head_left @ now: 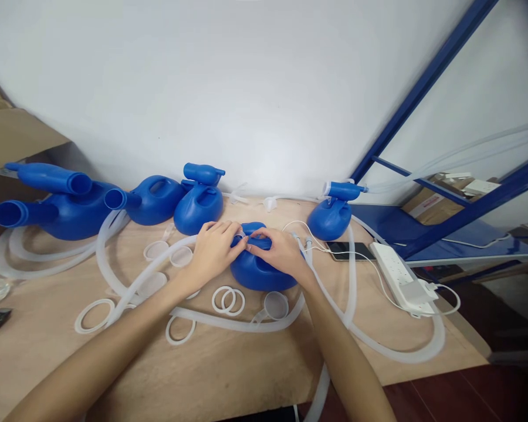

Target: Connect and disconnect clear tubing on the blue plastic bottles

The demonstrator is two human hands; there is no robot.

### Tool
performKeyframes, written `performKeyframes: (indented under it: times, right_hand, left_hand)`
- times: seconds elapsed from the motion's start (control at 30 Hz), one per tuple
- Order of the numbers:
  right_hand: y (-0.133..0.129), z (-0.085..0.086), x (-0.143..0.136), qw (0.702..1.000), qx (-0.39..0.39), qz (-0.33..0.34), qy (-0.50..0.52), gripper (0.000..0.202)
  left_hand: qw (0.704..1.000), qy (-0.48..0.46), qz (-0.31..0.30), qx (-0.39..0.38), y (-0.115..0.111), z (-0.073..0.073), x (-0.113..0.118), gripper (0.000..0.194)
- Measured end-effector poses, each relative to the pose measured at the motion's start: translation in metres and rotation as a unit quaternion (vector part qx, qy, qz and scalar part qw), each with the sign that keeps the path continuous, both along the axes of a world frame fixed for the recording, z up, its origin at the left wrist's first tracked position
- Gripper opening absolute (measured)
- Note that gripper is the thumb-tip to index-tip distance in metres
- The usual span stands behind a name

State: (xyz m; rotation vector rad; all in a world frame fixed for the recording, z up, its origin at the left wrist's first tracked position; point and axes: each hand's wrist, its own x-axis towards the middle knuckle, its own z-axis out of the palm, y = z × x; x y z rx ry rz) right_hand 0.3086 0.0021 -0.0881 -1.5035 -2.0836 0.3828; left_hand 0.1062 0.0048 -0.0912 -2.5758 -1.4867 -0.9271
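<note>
A blue plastic urinal bottle [261,272] stands on the wooden table in front of me. My left hand [215,249] is closed around its neck from the left, fingers curled over the top. From the right, my right hand [279,252] bends over the bottle, thumb and fingers pinched near the mouth. The two thumbs almost meet there. A bit of translucent plastic [240,234] shows between the hands, mostly covered by the fingers. Just below the bottle lie white rings [222,300] and a clear cap with a strap [276,305].
More blue bottles stand at the left [81,211], the back [199,208] and the right [330,220]. Translucent hoses [246,323] curl over the table. A phone [352,251] and a power strip [393,272] with a white cable lie right. Cardboard [22,135] stands left, blue shelving [422,94] right.
</note>
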Motion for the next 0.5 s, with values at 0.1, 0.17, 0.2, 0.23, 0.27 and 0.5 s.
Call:
performKeyframes:
  times: [0.1, 0.17, 0.2, 0.23, 0.27, 0.5]
  right_hand:
    - [-0.0008, 0.0029, -0.0011, 1.000, -0.023, 0.000, 0.006, 0.031]
    - [-0.0019, 0.0049, -0.0035, 0.999, -0.034, -0.016, -0.001, 0.031]
    - [-0.0024, 0.0058, -0.0050, 0.999, -0.038, -0.028, -0.008, 0.030]
    - [-0.0029, 0.0067, -0.0064, 0.998, -0.041, -0.040, -0.017, 0.029]
    - [-0.0033, 0.0073, -0.0076, 0.998, -0.043, -0.048, -0.024, 0.028]
    - [-0.0033, 0.0088, -0.0098, 0.997, -0.044, -0.063, -0.029, 0.029]
  left_hand:
    - [1.000, 0.005, 0.009, -0.005, -0.0010, 0.0005, 0.0006, 0.014]
    - [1.000, 0.002, 0.020, -0.010, -0.0014, 0.0005, 0.0015, 0.014]
    - [1.000, -0.003, 0.026, -0.012, -0.0012, 0.0002, 0.0019, 0.015]
    - [0.999, -0.009, 0.033, -0.015, -0.0008, -0.0002, 0.0022, 0.017]
    - [0.999, -0.016, 0.038, -0.016, -0.0002, -0.0008, 0.0024, 0.020]
    - [0.997, -0.043, 0.055, -0.036, 0.0037, -0.0014, 0.0048, 0.014]
